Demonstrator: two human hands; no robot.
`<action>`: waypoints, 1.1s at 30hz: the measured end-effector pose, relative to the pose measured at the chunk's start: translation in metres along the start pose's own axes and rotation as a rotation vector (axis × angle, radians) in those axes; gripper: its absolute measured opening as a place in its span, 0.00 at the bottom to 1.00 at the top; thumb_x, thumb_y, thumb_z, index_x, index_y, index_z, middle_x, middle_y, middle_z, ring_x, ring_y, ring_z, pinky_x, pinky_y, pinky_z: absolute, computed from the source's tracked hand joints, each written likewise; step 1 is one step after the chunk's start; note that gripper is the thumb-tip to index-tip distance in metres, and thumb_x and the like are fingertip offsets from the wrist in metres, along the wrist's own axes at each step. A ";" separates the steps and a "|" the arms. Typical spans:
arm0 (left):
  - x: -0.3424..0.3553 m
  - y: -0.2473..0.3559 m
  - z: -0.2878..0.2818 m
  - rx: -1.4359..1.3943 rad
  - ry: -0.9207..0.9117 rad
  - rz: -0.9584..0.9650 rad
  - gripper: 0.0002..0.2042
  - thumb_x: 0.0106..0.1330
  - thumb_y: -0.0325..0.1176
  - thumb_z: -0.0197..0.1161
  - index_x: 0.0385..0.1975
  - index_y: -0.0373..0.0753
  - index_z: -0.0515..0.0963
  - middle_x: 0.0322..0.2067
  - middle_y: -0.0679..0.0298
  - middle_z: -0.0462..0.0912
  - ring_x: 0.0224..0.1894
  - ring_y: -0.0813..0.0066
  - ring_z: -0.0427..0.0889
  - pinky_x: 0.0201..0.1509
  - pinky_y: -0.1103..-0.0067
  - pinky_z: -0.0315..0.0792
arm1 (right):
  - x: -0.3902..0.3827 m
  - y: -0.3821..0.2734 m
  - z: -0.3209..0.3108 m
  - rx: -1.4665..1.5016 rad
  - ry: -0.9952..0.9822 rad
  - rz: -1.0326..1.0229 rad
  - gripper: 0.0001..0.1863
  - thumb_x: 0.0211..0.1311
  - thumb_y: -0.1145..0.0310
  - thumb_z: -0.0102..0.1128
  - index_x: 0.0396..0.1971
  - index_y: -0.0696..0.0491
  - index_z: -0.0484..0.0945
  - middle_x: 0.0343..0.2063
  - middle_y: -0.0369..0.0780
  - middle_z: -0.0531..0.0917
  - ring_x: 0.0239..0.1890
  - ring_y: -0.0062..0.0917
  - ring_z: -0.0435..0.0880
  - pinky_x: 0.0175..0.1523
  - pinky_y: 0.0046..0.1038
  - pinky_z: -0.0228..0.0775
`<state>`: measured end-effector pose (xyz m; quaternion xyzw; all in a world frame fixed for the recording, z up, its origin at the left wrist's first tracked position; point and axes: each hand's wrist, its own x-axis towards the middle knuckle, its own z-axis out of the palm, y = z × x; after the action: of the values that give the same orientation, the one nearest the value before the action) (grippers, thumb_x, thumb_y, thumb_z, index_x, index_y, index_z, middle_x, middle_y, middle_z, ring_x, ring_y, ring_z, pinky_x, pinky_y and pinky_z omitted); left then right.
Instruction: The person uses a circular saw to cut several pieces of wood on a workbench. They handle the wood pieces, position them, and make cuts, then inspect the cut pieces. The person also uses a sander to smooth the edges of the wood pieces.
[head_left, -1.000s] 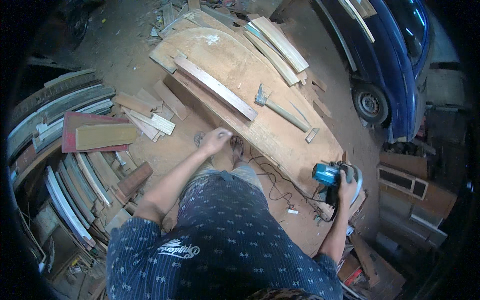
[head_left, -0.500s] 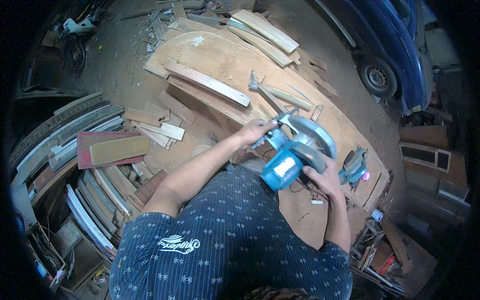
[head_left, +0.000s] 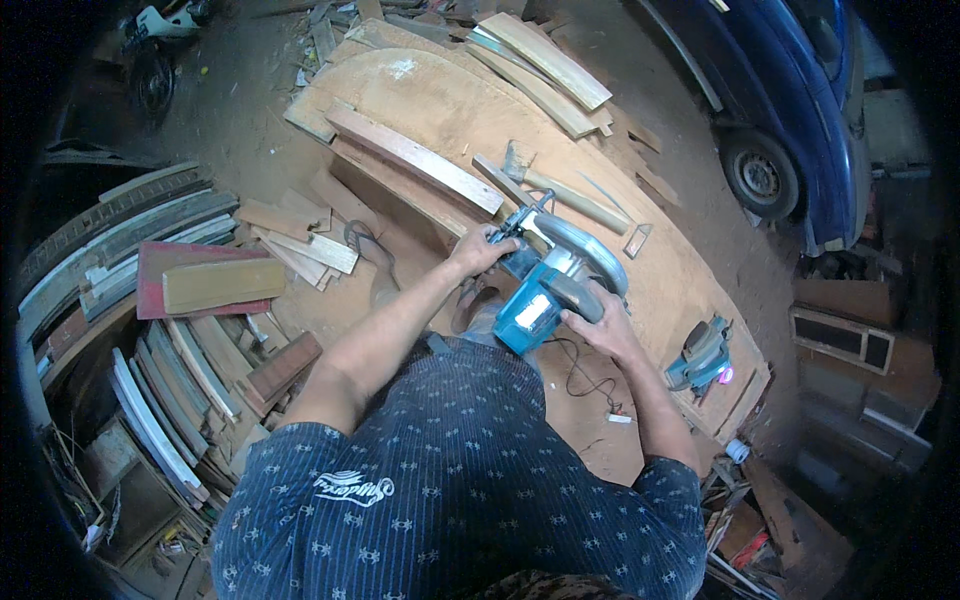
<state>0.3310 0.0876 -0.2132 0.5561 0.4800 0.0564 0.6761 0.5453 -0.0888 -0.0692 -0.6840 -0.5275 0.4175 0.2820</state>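
Observation:
A teal circular saw with a silver blade guard is held in front of my waist, over the near edge of the workbench. My right hand is wrapped round its dark rear handle. My left hand grips the saw's front end, near the base plate. Just left of the saw, a long wooden plank lies along the bench edge. Beyond the saw lie a hammer-like tool with a pale wooden handle and a small triangular piece.
A second teal power tool rests at the bench's right end. Boards are stacked at the far side. Wood pieces are piled on the left, near a red board. A cable hangs below the saw. A blue vehicle stands far right.
Both hands have brought the circular saw to the left and slightly nearer to me. More of the bench's right part now shows. My grip on the saw stays.

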 end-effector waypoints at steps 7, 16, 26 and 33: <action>0.024 -0.029 -0.018 -0.030 0.081 -0.059 0.17 0.62 0.46 0.73 0.31 0.36 0.81 0.20 0.65 0.80 0.17 0.76 0.79 0.24 0.75 0.75 | 0.036 0.013 0.029 -0.006 0.034 0.079 0.19 0.58 0.59 0.73 0.42 0.59 0.85 0.35 0.47 0.88 0.41 0.32 0.87 0.51 0.35 0.76; 0.035 -0.069 -0.035 0.127 0.200 -0.008 0.25 0.62 0.53 0.69 0.44 0.34 0.80 0.38 0.49 0.88 0.44 0.55 0.88 0.52 0.66 0.78 | 0.059 0.007 0.038 -0.109 -0.086 0.063 0.20 0.55 0.57 0.75 0.40 0.58 0.87 0.33 0.48 0.88 0.37 0.32 0.88 0.46 0.34 0.77; 0.040 -0.077 -0.057 0.108 0.207 0.007 0.25 0.63 0.53 0.68 0.46 0.35 0.82 0.44 0.47 0.87 0.52 0.50 0.85 0.58 0.63 0.76 | 0.074 -0.017 0.055 -0.201 -0.074 -0.001 0.22 0.55 0.57 0.75 0.43 0.57 0.87 0.35 0.50 0.88 0.39 0.37 0.89 0.47 0.35 0.78; 0.013 -0.029 -0.085 0.382 0.043 0.056 0.28 0.61 0.55 0.71 0.51 0.38 0.81 0.51 0.46 0.85 0.56 0.50 0.83 0.62 0.61 0.73 | 0.065 -0.006 0.062 -0.180 -0.002 0.000 0.21 0.55 0.58 0.75 0.43 0.58 0.86 0.37 0.50 0.89 0.41 0.38 0.89 0.50 0.36 0.77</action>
<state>0.2640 0.1437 -0.2376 0.6861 0.4807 -0.0048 0.5461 0.4950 -0.0280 -0.1122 -0.7061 -0.5634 0.3689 0.2188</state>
